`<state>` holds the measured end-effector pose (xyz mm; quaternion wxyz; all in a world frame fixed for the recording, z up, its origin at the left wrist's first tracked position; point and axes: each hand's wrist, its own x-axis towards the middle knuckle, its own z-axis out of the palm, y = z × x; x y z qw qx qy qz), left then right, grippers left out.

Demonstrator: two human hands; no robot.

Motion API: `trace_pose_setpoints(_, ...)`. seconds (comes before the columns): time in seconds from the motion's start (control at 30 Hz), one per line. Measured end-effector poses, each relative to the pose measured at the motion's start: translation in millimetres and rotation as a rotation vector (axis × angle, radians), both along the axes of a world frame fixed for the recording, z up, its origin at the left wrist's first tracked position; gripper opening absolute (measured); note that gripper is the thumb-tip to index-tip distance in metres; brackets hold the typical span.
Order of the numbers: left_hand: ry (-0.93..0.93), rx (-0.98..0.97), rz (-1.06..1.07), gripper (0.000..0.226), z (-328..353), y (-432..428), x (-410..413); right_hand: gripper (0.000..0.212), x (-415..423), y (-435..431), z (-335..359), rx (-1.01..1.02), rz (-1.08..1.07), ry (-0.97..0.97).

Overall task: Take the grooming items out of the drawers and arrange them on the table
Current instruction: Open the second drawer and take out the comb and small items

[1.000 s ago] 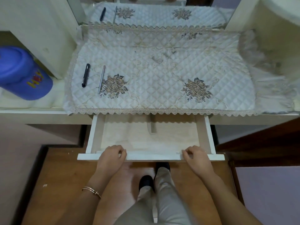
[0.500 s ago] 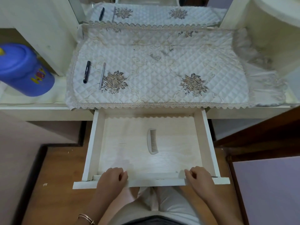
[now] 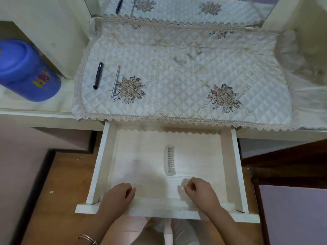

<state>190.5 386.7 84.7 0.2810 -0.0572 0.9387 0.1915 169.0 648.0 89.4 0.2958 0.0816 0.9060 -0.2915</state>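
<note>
While the drawer (image 3: 102, 161) stands pulled far out from under the tabletop (image 3: 35, 114), both hands hang over its 6 o'clock end. The left hand (image 3: 117, 195) and the right hand (image 3: 200, 191) are each loosely curled with nothing seen in them, and motion blur hides whether either touches the wood. The comb (image 3: 169, 160), pale and curved, lies flat on the drawer floor near the middle, running 12 to 6 with its teeth toward 3 o'clock. It is at 11 o'clock from the right hand and clear of the fingers. A quilted cloth (image 3: 177, 71) with two flower motifs covers the tabletop. Toward its 9 o'clock edge a black pen (image 3: 97, 76) and a thin silvery stick (image 3: 115, 81) lie side by side, apart, both pointing roughly 12 to 6. A blue tub (image 3: 26, 69) sits at 9 o'clock beyond the cloth. A mirror (image 3: 177, 7) at 12 o'clock repeats the cloth, pen and stick. Bangles (image 3: 87, 238) ring the left wrist.
</note>
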Motion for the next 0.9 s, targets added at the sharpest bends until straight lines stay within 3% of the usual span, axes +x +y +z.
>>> trace_pose_setpoints(0.03,-0.017,0.001,0.002,0.041,-2.5,-2.3,-4.7,0.012,-10.2,-10.3,-4.7,-0.04,-0.004,0.005)
trace_pose_setpoints(0.13,-0.03,-0.016,0.042,0.04,-9.5,-7.1,-14.8,0.037,-43.3,-40.0,-24.8,-0.063,-0.098,-0.003)
trace_pose_setpoints(0.33,0.088,-0.072,0.232,0.028,-11.1,-7.5,-10.4,0.055,-77.5,-79.8,-51.5,0.134,-0.139,-0.031)
trace_pose_setpoints(0.53,0.163,0.009,0.274,0.026,-12.2,-8.2,-10.1,0.032,-80.5,-87.6,-58.7,0.068,-0.343,-0.082)
trace_pose_setpoints(0.7,0.174,0.056,0.255,0.023,-14.9,-9.4,-9.3,0.011,-86.3,-79.3,-29.8,-0.083,-0.128,-0.01)
trace_pose_setpoints(0.8,0.184,0.089,0.277,0.022,-15.0,-9.2,-9.3,0.025,-96.0,-71.8,10.4,-0.196,-0.03,0.093)
trace_pose_setpoints(0.9,0.178,0.097,0.274,0.021,-14.4,-10.5,-10.3,0.008,-127.3,-65.1,47.8,-0.344,-0.044,0.16)
